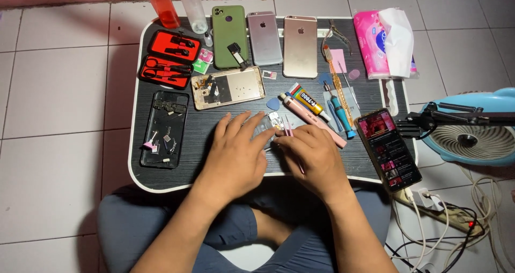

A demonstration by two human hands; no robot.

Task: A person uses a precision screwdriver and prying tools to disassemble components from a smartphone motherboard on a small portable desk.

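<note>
My left hand [236,152] lies flat with fingers spread on a small dark phone part [266,126] at the front middle of a black lap table [204,124]. My right hand [314,157] pinches pink tweezers [288,128] whose tips touch the part's metallic end [276,119]. An opened gold phone frame [228,87] lies just beyond my left hand. A glue tube [307,100] and a pink tool [316,120] lie beyond my right hand.
Three phones [264,37] lie face down at the table's back, beside a red tool case [167,58], two bottles [192,7] and a tissue pack [383,42]. A black phone back [163,129] sits left. A lit phone [388,149], fan [475,136] and power strip [434,204] are right.
</note>
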